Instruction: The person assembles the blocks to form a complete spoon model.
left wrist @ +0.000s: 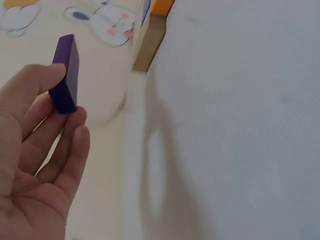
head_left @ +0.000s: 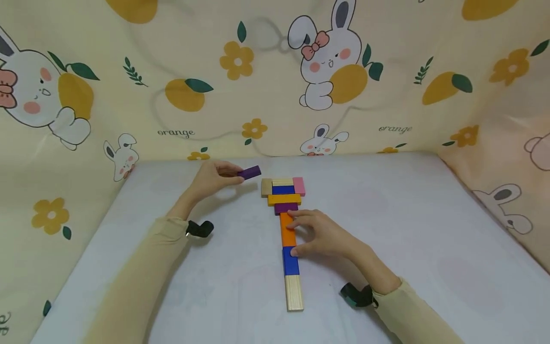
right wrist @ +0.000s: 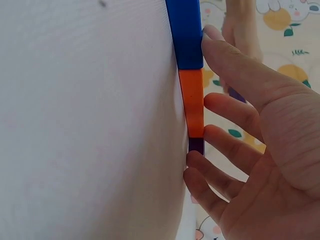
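My left hand holds a purple wooden block in the air, left of the top of a row of blocks on the table. In the left wrist view the thumb and fingers pinch that purple block by one end. My right hand rests its fingertips on the row. Its thumb lies at a blue block, and its fingers touch an orange block. The right wrist view shows other fingertips beside a second purple block. Below the blue block lies a plain wood block.
Above the lower purple block lie a yellow block, a short blue block and a plain strip. A tan block and a pink block flank these. Behind the white tabletop hangs a patterned cloth.
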A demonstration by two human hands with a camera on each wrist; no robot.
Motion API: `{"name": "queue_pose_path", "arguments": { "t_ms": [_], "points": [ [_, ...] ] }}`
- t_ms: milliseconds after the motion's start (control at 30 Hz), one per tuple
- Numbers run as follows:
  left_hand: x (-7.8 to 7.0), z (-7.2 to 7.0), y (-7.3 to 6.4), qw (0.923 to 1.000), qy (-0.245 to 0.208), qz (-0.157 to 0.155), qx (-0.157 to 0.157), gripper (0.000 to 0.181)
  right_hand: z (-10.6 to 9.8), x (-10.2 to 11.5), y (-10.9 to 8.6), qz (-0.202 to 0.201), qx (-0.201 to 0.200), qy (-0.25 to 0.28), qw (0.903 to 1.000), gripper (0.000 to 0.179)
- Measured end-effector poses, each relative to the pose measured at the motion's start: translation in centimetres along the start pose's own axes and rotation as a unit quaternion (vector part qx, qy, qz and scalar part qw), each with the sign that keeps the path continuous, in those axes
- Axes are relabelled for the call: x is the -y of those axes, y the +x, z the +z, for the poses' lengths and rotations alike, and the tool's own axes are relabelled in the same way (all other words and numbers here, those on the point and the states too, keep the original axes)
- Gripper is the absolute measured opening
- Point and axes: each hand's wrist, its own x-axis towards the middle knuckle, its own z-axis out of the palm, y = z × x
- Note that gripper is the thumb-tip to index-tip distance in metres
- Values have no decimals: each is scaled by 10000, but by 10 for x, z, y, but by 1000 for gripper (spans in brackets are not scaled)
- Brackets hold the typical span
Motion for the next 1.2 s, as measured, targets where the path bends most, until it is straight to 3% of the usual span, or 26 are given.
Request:
{"name": "queue_pose_path", "arguments": {
  "t_ms": [200, 433, 667, 967, 1200],
  "points": [
    [1, 44, 42, 9993, 345, 109, 19, 33, -1, -1, 0, 37, 19, 6, 10000, 52],
    [-9, 76, 61, 9973, 729, -15, -33, 30, -2, 1, 2, 118, 51, 58, 9999, 52],
    [-9, 89, 69, 9932, 1114, -122, 317, 29, -1, 1, 1, 174, 56, 99, 9998, 51],
    [-12, 97, 73, 9929, 1184, -106, 72, 24, -3, 0, -1, -26, 21, 144, 9999, 53],
    [-10, 96, 72, 9939, 1082, -203, 75, 23, -2, 1, 0, -57, 47, 136, 9999, 51]
  ]
}}
